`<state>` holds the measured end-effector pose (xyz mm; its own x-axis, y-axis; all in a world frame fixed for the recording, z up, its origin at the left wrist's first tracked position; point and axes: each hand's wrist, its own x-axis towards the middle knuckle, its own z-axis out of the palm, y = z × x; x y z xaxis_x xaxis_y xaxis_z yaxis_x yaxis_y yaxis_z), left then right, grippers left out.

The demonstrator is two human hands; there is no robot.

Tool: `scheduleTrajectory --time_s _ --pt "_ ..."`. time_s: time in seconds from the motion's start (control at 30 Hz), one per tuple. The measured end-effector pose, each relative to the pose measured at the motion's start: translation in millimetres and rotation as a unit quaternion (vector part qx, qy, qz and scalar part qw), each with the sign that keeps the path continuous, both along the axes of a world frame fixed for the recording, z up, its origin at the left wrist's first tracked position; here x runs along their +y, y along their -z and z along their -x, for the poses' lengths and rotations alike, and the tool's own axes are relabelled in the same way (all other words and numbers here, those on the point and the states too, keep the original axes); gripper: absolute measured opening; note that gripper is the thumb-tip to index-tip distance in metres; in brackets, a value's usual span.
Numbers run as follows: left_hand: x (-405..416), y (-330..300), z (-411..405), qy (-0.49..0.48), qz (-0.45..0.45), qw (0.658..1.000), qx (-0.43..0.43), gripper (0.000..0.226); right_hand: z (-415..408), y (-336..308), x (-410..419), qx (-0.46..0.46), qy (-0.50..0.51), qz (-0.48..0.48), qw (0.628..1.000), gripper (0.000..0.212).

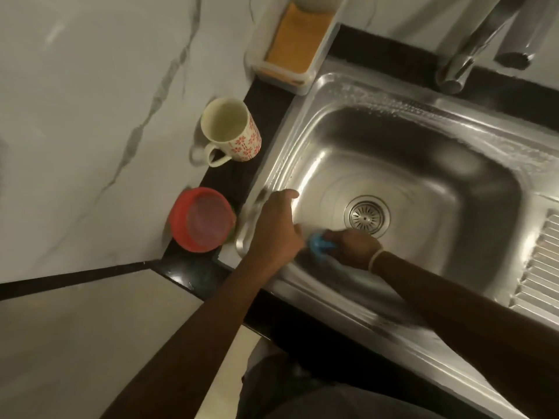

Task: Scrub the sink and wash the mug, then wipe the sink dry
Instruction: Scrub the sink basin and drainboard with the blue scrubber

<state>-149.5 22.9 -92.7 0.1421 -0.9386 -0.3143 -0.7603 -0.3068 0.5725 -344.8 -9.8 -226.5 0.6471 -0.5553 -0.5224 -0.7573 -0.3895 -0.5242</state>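
Down in the basin: right hand [355, 246] is low on the sink floor, just beside the drain [367, 216], its fingers curled round a blue scrubber [321, 242] and pressing it to the steel.
Right wrist: a pale band [376, 260] sits round it.
Left hand: left hand [276, 228] rests on the sink's left rim, fingers lightly bent over the edge and holding nothing; whether the fingertips touch the inner wall I cannot tell, they are blurred.
Sink [305, 116]: stainless steel, set into the dark surface [187, 272], with a ribbed draining board [541, 267] at its right side and wet shine along the far rim.
Mug [231, 131]: cream with a red flower pattern, upright on the surface's left edge against the marble wall, well apart from both hands, handle turned toward the person; it looks empty from above.
Red container [201, 219]: round, with a clear lid, on the surface at the sink's near left corner, just beside the left hand.
White tray [298, 43]: at the sink's far left corner, holding an orange-brown sponge [299, 37].
Tap [481, 37]: chrome, at the far right edge, spout over the back rim.
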Motion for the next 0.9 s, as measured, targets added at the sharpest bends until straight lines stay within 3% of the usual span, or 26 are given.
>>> scheduleTrajectory --time_s 0.17,0.3,0.37,0.47,0.53,0.63,0.77,0.83,0.9 --pt "-17 5 5 -0.023 0.001 1.0 -0.007 0.055 -56 -1 -78 -0.023 0.113 0.04 0.993 0.045" --pt "-28 8 5 0.006 0.023 0.999 -0.043 0.061 -2 0 -141 0.035 0.289 0.078 0.953 0.048" --pt "-36 5 4 0.035 0.05 0.996 -0.065 0.061 35 6 -140 0.066 0.327 0.092 0.938 0.049" --pt "-53 0 0 0.063 0.069 0.991 -0.096 0.06 28 11 -124 0.029 0.358 0.095 0.929 0.049" --pt "-61 -3 -1 0.076 0.058 0.987 -0.132 0.059 -8 16 -119 -0.008 0.344 0.079 0.935 0.048" --pt "-65 -5 2 0.081 0.034 0.984 -0.155 0.053 -49 12 -77 -0.035 0.202 0.012 0.979 0.044" --pt "-66 -8 1 0.063 0.019 0.984 -0.167 0.056 -24 -5 1 -0.025 0.046 -0.029 0.998 0.047" --pt "-68 -9 3 0.069 0.019 0.984 -0.166 0.055 0 -3 -17 -0.016 0.069 0.011 0.997 0.048" --pt "-68 -10 5 0.072 0.014 0.983 -0.168 0.05 20 5 -63 0.003 0.16 0.068 0.985 0.053"
